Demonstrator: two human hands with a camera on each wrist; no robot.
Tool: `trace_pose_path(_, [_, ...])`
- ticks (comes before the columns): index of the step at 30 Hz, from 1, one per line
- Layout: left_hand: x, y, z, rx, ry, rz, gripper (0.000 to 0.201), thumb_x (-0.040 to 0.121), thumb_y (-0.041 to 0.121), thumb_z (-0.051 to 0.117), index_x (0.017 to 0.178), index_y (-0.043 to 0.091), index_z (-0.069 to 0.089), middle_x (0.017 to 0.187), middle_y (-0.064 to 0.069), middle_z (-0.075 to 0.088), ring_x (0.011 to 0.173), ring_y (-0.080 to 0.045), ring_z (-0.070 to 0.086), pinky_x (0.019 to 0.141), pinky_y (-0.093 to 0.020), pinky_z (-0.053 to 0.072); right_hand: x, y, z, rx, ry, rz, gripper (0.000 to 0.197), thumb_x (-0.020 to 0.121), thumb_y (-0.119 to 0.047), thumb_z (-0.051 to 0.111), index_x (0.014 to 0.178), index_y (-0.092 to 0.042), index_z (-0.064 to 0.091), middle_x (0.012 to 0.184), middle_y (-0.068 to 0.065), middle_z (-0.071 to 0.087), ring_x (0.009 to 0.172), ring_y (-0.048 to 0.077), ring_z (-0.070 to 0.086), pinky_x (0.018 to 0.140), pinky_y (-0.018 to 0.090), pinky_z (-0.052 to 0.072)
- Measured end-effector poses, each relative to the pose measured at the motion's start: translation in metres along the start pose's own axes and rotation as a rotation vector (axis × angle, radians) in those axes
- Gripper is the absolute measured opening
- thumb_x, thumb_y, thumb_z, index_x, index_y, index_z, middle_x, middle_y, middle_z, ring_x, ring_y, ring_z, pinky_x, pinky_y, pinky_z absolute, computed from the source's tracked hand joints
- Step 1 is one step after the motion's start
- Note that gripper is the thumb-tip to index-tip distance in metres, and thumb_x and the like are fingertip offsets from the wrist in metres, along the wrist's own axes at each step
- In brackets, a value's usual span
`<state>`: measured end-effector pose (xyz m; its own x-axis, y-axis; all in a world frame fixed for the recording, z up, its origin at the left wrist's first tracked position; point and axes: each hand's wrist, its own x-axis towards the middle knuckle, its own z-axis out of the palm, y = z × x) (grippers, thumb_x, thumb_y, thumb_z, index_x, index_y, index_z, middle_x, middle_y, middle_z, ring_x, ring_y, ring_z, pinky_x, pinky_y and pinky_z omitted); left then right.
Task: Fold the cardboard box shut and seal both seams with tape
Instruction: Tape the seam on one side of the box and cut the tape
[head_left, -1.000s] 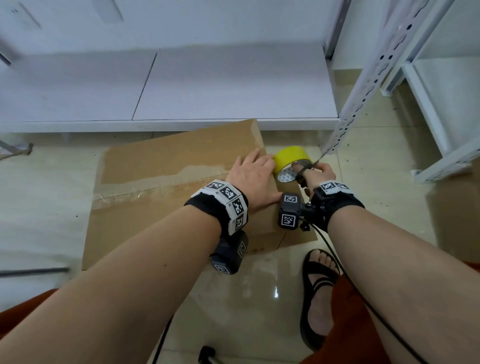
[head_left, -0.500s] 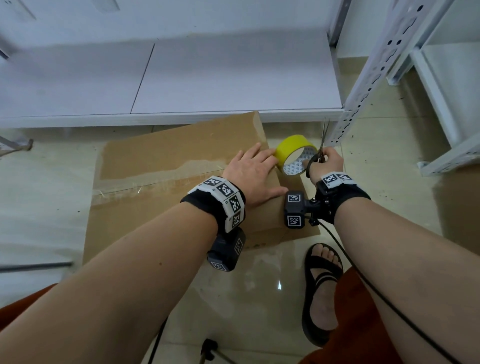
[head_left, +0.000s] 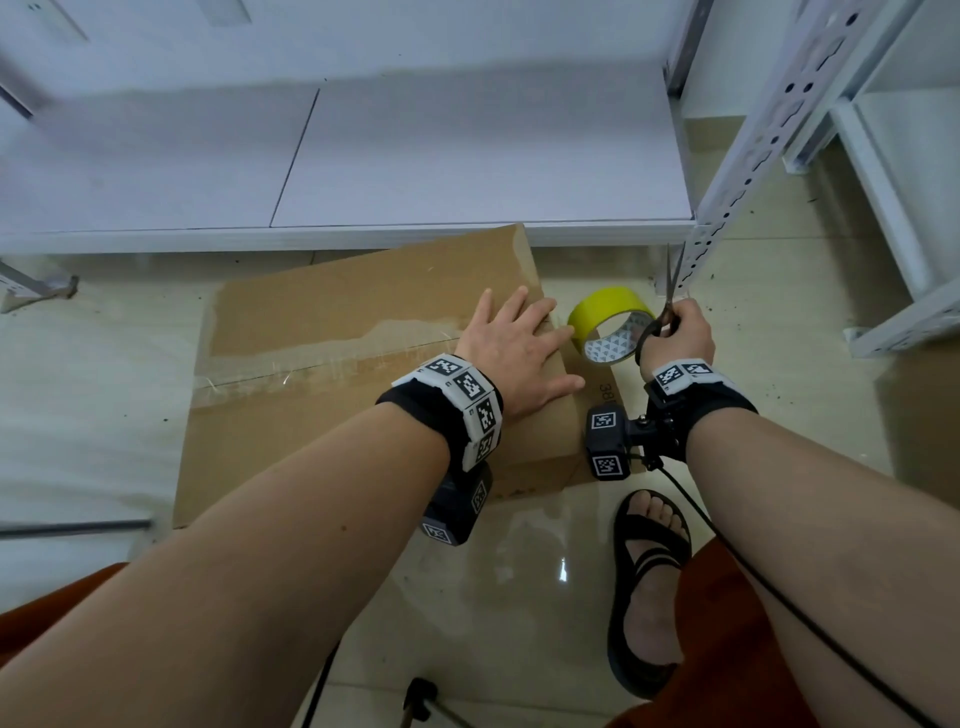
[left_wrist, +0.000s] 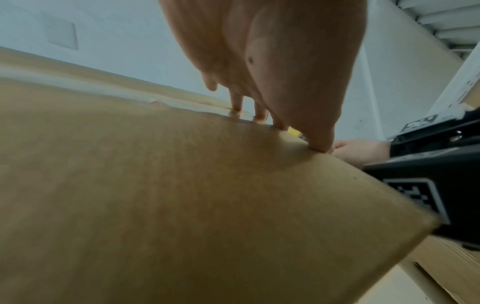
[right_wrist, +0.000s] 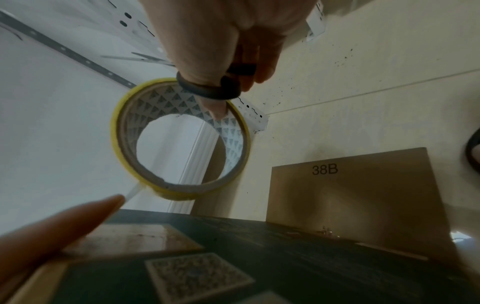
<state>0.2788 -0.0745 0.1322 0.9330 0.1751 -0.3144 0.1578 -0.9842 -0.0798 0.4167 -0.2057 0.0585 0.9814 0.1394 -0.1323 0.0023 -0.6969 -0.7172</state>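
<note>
A glossy tiled floor (head_left: 545, 561) runs under a white shelf (head_left: 467, 156). On it lies the box (head_left: 337, 322), flaps shut; the left hand (head_left: 511, 353) presses flat on its right end, fingers straight. Just beside, the right hand (head_left: 675, 338) grips scissors (head_left: 672, 280) and the tape roll (head_left: 608, 322).

Left wrist: straight fingertips (left_wrist: 320, 144) touch cardboard.

Right wrist: a finger hooks inside the roll, scissor handle (right_wrist: 207, 90) round it.
</note>
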Motion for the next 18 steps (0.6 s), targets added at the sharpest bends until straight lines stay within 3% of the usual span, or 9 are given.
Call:
trace_pose_path(3, [-0.002, 0.002, -0.003, 0.040, 0.048, 0.007, 0.070, 0.088, 0.073, 0.021, 0.144, 0.033, 0.035, 0.160, 0.002, 0.010, 0.148, -0.026, -0.001, 0.116, -0.058, -0.001, -0.002, 0.001, 0.004, -0.003, -0.025, 0.027, 0.015, 0.084, -0.001, 0.052, 0.087, -0.014, 0.044, 0.083, 0.011, 0.054, 0.075, 0.031, 0.051, 0.061, 0.031, 0.035])
trace_pose_path(5, [-0.001, 0.004, -0.007, 0.073, 0.066, 0.049, 0.070, 0.090, 0.070, 0.022, 0.140, 0.026, 0.043, 0.158, 0.003, 0.020, 0.148, -0.023, 0.004, 0.116, -0.057, -0.002, -0.001, 0.000, 0.004, -0.007, -0.051, 0.059, 0.015, 0.084, -0.002, 0.054, 0.086, -0.012, 0.042, 0.079, 0.010, 0.052, 0.074, 0.030, 0.048, 0.062, 0.032, 0.035])
trace_pose_path(8, [0.003, 0.007, -0.011, 0.088, 0.043, 0.083, 0.072, 0.092, 0.067, 0.021, 0.138, 0.018, 0.045, 0.146, 0.003, 0.040, 0.144, -0.021, 0.018, 0.118, -0.053, 0.002, 0.001, 0.002, 0.006, -0.028, -0.162, 0.138, 0.024, 0.082, -0.004, 0.062, 0.078, -0.011, 0.039, 0.068, 0.005, 0.044, 0.067, 0.027, 0.045, 0.061, 0.034, 0.038])
trace_pose_path(10, [0.005, 0.007, -0.014, 0.095, 0.008, 0.074, 0.073, 0.091, 0.068, 0.021, 0.137, 0.018, 0.046, 0.143, 0.002, 0.043, 0.143, -0.020, 0.020, 0.118, -0.052, 0.003, 0.002, 0.004, 0.007, -0.060, -0.225, 0.187, 0.027, 0.080, -0.004, 0.066, 0.075, -0.012, 0.041, 0.074, 0.008, 0.048, 0.066, 0.025, 0.045, 0.062, 0.034, 0.042])
trace_pose_path(12, [0.008, 0.008, -0.017, 0.108, -0.033, 0.058, 0.073, 0.091, 0.069, 0.022, 0.137, 0.017, 0.046, 0.144, 0.001, 0.043, 0.144, -0.021, 0.018, 0.118, -0.053, 0.004, 0.002, 0.001, 0.002, -0.072, -0.270, 0.196, 0.021, 0.078, -0.004, 0.068, 0.088, -0.009, 0.050, 0.087, 0.012, 0.054, 0.074, 0.026, 0.050, 0.067, 0.034, 0.046])
trace_pose_path(14, [0.009, 0.012, -0.019, 0.097, -0.065, 0.037, 0.073, 0.091, 0.068, 0.023, 0.137, 0.016, 0.046, 0.146, 0.001, 0.041, 0.145, -0.021, 0.016, 0.118, -0.052, 0.004, 0.003, -0.003, -0.003, -0.054, -0.298, 0.177, 0.028, 0.079, -0.003, 0.068, 0.104, -0.004, 0.054, 0.095, 0.011, 0.053, 0.082, 0.026, 0.050, 0.071, 0.033, 0.046])
trace_pose_path(18, [0.004, 0.014, -0.017, -0.039, -0.090, 0.002, 0.072, 0.092, 0.066, 0.028, 0.146, 0.019, 0.033, 0.157, 0.003, 0.024, 0.148, -0.019, 0.001, 0.119, -0.049, 0.004, 0.000, -0.018, -0.016, 0.057, -0.279, 0.120, 0.036, 0.079, -0.013, 0.070, 0.110, 0.001, 0.058, 0.098, 0.015, 0.060, 0.073, 0.022, 0.052, 0.055, 0.024, 0.040])
